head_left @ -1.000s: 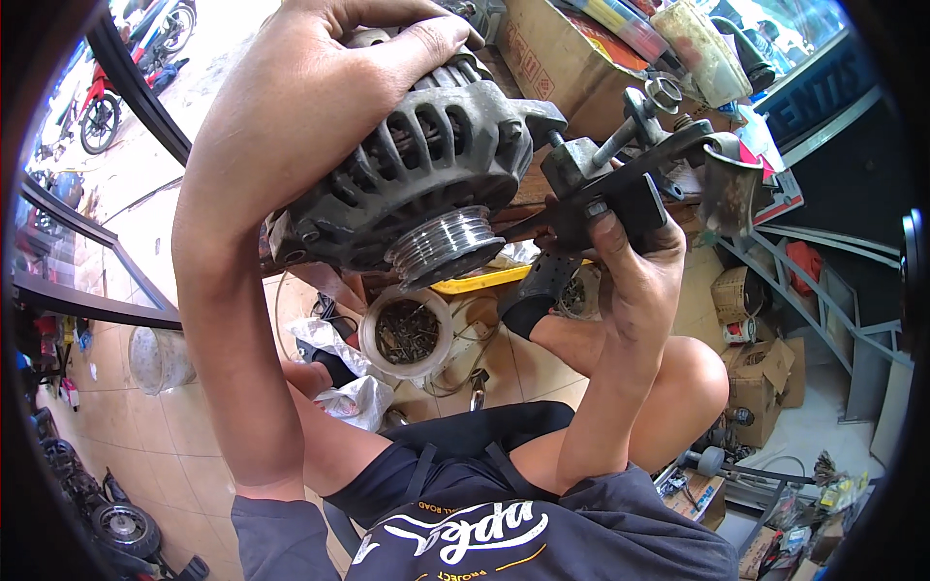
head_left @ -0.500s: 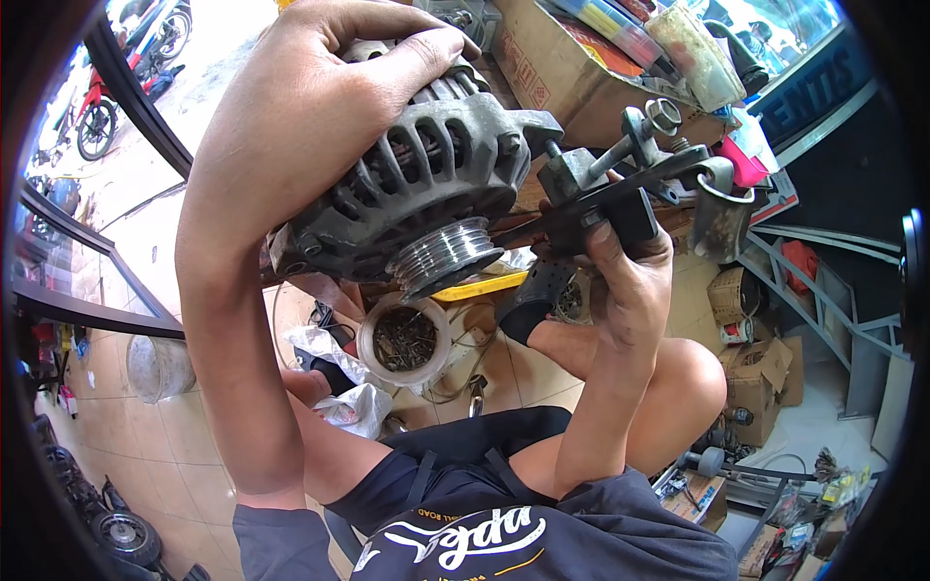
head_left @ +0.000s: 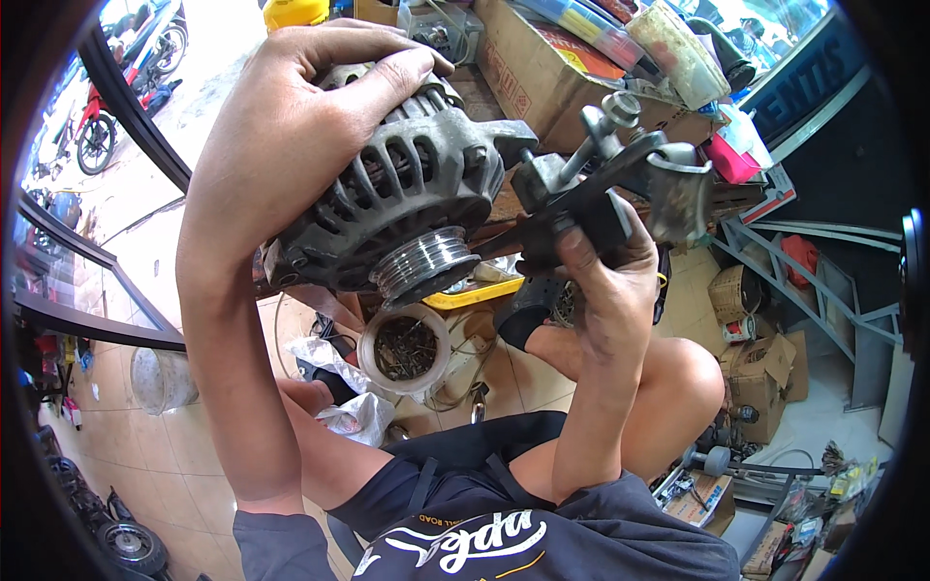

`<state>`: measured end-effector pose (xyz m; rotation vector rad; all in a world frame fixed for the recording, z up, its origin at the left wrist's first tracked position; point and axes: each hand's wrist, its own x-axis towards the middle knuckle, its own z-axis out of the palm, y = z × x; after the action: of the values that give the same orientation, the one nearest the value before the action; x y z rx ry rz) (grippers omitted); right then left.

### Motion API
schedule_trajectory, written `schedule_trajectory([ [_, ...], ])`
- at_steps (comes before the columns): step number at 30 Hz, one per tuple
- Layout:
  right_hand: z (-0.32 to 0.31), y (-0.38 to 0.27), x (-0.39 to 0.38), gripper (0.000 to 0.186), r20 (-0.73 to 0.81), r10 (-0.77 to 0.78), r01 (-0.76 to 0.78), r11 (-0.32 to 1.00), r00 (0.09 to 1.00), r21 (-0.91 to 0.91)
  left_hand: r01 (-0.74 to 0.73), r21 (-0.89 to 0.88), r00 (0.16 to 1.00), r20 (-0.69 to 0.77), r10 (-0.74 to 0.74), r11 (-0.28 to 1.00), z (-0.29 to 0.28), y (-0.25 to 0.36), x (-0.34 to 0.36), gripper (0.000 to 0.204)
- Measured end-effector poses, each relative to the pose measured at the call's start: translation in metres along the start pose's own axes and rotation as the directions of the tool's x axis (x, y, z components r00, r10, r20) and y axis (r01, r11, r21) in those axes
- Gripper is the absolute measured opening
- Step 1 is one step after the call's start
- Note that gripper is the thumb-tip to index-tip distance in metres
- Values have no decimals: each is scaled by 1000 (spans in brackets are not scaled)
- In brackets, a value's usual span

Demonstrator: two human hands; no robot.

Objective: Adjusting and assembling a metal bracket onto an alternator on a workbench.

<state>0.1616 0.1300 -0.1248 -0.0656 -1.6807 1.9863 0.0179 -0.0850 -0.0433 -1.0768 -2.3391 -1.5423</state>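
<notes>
An alternator (head_left: 417, 174) with a slotted grey metal housing is held up in front of me. Its ribbed, shiny pulley (head_left: 423, 264) faces down toward my lap. My left hand (head_left: 339, 97) wraps over the housing's upper left side, thumb on top; some fingertips are hidden behind it. At the alternator's right, my right hand (head_left: 615, 276) grips a dark metal bracket (head_left: 591, 218). A long bolt (head_left: 581, 155) and a metal block stand on that bracket. A short curved metal sleeve (head_left: 680, 198) hangs at its far right end. The bracket meets the alternator near its lug and pulley.
Below the alternator stands a white tub (head_left: 364, 353) of small metal parts, near a yellow tray (head_left: 475, 293). An open cardboard box (head_left: 528, 73) with packages is at the back. A metal frame (head_left: 804, 290) and cartons (head_left: 760, 387) lie to the right. Glass door frames (head_left: 136, 107) border the left.
The alternator and bracket have shifted slightly left and a little lower, both hands moving with them. The hanging sleeve has swung and looks blurred. My grip stays the same.
</notes>
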Motion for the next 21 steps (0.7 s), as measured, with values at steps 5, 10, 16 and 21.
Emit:
schedule_trajectory([
  [5,3,-1,1,48,-3,-27,27,1000,1000,4,1,-1,1000,-1,-1,1000,-1,4,0,27],
  [10,5,2,2,43,-13,104,-98,966,994,238,-74,47,996,-52,76,996,-2,6,1,26],
  [16,17,11,-1,40,-53,47,-30,959,997,281,3,121,996,85,-13,993,-18,16,11,26],
  [21,11,14,11,41,-37,70,-58,964,997,258,-130,434,973,227,31,892,-24,47,27,22],
])
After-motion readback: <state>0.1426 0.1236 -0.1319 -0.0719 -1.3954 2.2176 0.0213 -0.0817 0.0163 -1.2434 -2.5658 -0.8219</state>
